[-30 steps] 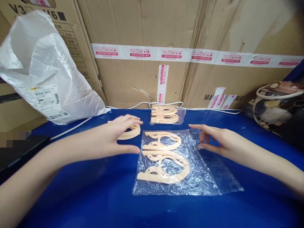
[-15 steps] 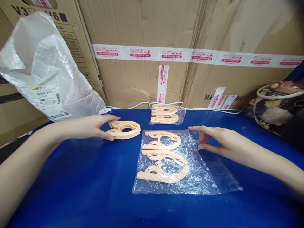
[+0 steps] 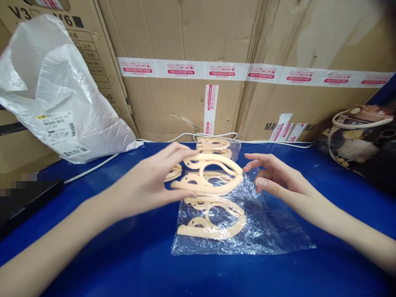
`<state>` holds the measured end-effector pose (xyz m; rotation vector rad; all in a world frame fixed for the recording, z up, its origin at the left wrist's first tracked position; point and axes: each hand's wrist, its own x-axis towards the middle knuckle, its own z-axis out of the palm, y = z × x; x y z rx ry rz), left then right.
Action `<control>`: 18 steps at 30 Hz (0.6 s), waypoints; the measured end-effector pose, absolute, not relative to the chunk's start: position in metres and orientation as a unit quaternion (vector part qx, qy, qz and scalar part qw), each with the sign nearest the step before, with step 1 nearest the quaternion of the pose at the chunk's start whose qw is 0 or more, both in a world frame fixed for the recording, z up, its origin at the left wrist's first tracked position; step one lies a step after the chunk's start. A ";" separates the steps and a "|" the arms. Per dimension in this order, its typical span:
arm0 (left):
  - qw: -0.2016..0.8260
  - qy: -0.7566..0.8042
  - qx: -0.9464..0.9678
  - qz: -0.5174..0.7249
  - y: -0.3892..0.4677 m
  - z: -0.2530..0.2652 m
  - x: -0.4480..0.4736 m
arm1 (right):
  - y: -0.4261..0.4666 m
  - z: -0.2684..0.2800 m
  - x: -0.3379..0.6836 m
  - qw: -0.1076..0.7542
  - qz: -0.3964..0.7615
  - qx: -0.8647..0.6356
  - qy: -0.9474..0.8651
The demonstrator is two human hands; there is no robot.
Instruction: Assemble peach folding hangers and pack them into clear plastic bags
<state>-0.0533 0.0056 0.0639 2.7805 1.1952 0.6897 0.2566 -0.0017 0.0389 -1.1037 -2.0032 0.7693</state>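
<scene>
My left hand (image 3: 145,177) grips a beige folding hanger (image 3: 230,187) by one end, thumb below and fingers above. The hanger is folded and held above a clear plastic bag (image 3: 262,235). Close to the hanger's rounded tip is my right hand (image 3: 281,177), its fingers bent and apart, holding nothing; whether a fingertip touches the tip I cannot tell. Another folded hanger (image 3: 213,235) lies flat at the bag, with more of the same partly hidden behind the held one. Behind my left fingers a small stack of hangers (image 3: 175,172) shows in part.
Wrapped hangers (image 3: 213,143) lie at the back of the blue table (image 3: 139,255). A white cable (image 3: 275,142) runs along large cardboard boxes (image 3: 173,37). At left leans a white plastic mailer (image 3: 71,95); a dark bag (image 3: 359,144) stands at right.
My left hand has lifted a hanger from the stack and carried it right, over the clear bag. My right hand has shifted slightly up and left, and its fingers have moved.
</scene>
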 end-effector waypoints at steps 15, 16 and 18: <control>-0.104 0.291 0.922 0.233 -0.008 0.038 -0.026 | -0.009 0.044 0.249 0.344 0.550 -0.409 -0.641; -0.115 0.288 0.922 0.232 -0.008 0.037 -0.026 | -0.009 0.043 0.250 0.342 0.555 -0.405 -0.641; -0.129 0.286 0.921 0.232 -0.008 0.036 -0.026 | -0.009 0.042 0.250 0.338 0.561 -0.396 -0.643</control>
